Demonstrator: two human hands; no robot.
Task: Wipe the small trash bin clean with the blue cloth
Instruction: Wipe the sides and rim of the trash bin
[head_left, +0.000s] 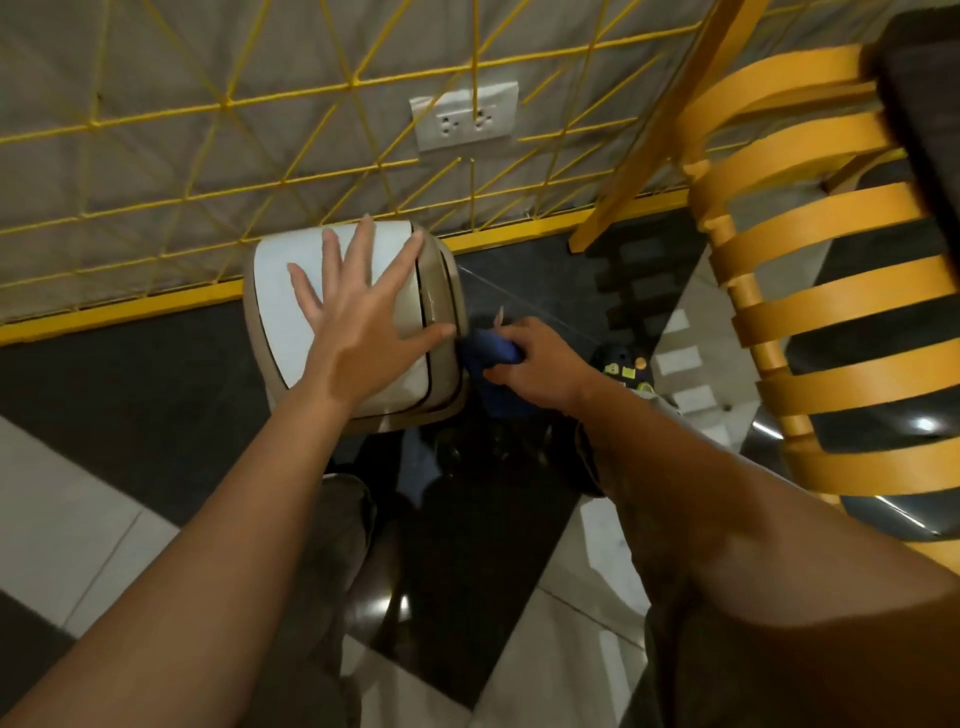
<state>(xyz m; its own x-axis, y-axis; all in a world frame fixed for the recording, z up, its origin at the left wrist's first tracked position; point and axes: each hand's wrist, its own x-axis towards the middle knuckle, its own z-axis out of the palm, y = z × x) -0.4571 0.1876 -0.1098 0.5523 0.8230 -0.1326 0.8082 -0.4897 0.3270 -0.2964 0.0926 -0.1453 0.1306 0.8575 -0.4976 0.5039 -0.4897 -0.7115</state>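
The small trash bin (280, 312) stands on the dark floor against the wall, beige with a white lid. My left hand (353, 312) lies flat on the lid with its fingers spread, holding nothing. My right hand (535, 364) is closed around the bunched blue cloth (488, 356) and presses it against the bin's right side, just below the rim. Part of the cloth hangs down in shadow beside the bin.
A yellow wire grid (208, 171) covers the grey wall behind the bin, with a double power socket (465, 122) above it. An orange slatted chair (810, 291) stands close on the right. A shoe (623, 366) shows past my right hand. The floor has dark and white tiles.
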